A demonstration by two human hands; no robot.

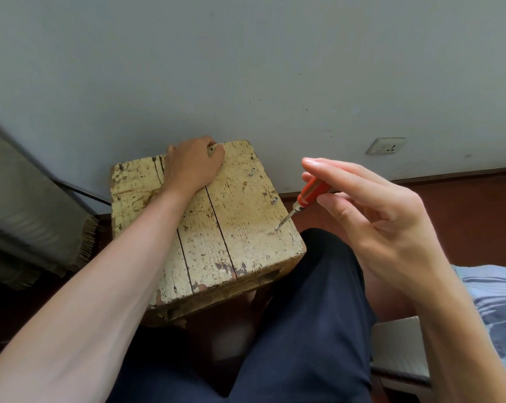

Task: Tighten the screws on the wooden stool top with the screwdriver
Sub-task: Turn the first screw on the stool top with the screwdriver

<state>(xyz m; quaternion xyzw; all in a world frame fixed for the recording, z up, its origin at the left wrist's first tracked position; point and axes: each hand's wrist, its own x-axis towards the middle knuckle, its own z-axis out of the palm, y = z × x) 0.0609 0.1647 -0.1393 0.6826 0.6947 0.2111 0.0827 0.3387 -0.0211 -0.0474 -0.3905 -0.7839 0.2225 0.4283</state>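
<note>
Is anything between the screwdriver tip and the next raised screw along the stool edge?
Nothing visible. Only bare worn wooden stool top lies between the orange-handled screwdriver tip and the raised metal screw.

The light is soft, even and a little grey, with weak shadows below the stool top (205,216). The wide lens bends the edges; the middle is sharp.

No text, brand or number readable. Orange plastic screwdriver handle (314,191) pinched by right hand (376,216): no legible marking. Worn cream-painted wooden stool top (240,205) gripped by left hand (192,164): none. White rectangular wall socket (386,146), up-right of the screwdriver grip: too small to read.
</note>
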